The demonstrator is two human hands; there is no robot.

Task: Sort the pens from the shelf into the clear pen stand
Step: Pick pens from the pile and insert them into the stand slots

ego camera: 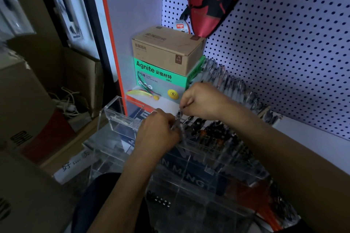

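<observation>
Above the clear pen stand (121,119), a bundle of pens (179,121) sits between both hands. The left hand (158,130) grips it with curled fingers; the right hand (198,98), knuckles up, pinches its top.

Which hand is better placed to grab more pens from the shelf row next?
Probably right. The right hand sits higher, beside the pen row on the shelf. The left hand is lower, over the clear pen stand, gripping pens there.

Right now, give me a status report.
Left hand and right hand both gripping pens over clear pen stand. Nothing in the way.
</observation>
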